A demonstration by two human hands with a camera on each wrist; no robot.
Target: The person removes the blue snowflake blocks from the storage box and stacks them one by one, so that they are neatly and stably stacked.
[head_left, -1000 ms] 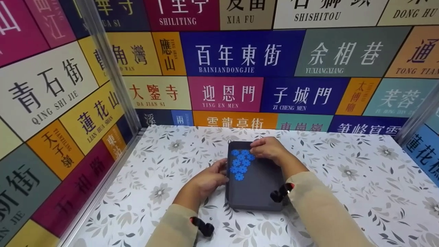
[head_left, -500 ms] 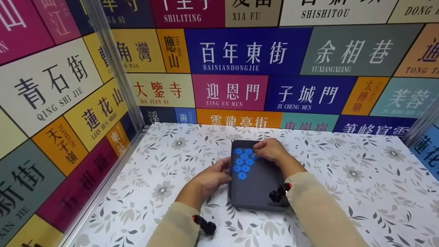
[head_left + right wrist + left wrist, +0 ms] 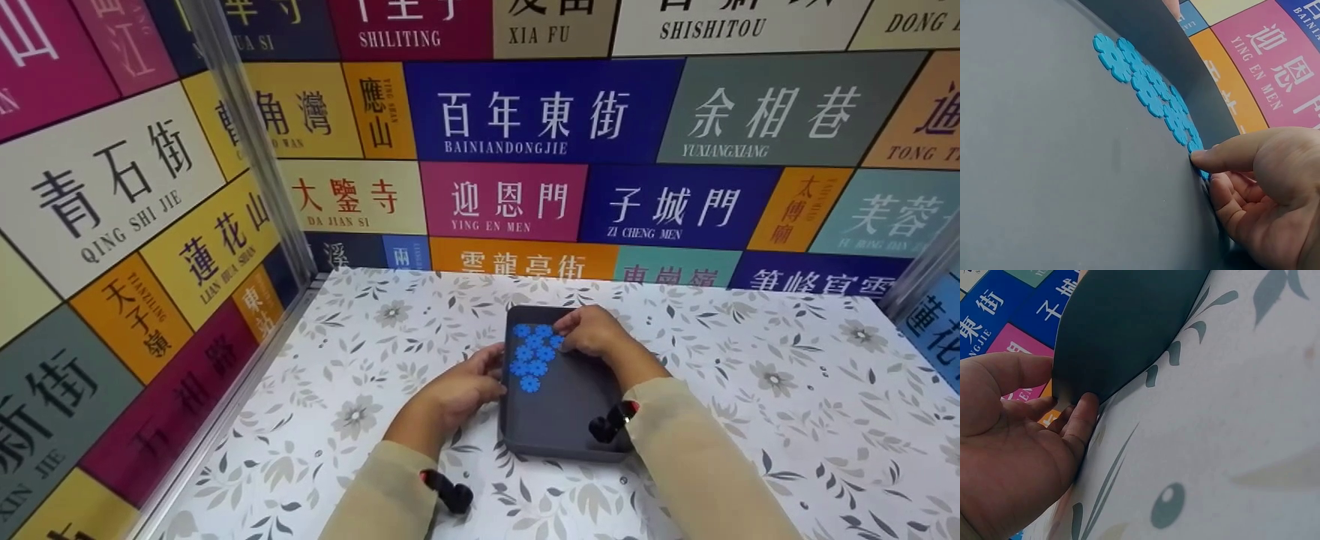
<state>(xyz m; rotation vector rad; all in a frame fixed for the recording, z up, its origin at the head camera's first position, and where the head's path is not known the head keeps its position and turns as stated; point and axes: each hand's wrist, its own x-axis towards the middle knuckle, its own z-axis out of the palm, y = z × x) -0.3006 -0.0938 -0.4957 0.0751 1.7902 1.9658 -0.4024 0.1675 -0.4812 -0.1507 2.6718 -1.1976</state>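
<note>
A dark grey tray (image 3: 577, 405) lies on the table with several flat blue snowflake discs (image 3: 529, 367) side by side along its left and far part. The left hand (image 3: 465, 390) rests at the tray's left side; in the left wrist view its fingertips (image 3: 1086, 405) touch the outer wall. At the far right of the group, the right hand (image 3: 596, 331) reaches over the tray. Close up in the right wrist view, its thumb and forefinger pinch a blue snowflake disc (image 3: 1204, 173) at the end of the row, mostly covered by the thumb.
The table (image 3: 750, 450) has a white cover with grey flowers and leaves. Coloured wall panels (image 3: 525, 112) with place names stand behind and to the left, with a clear corner strip (image 3: 262, 150). Small black devices (image 3: 454, 495) sit at both cuffs.
The view has shifted slightly. The right hand's fingertips have moved a little within the tray's far part, showing more of the disc at their tips. The left hand stays at the tray's side.
</note>
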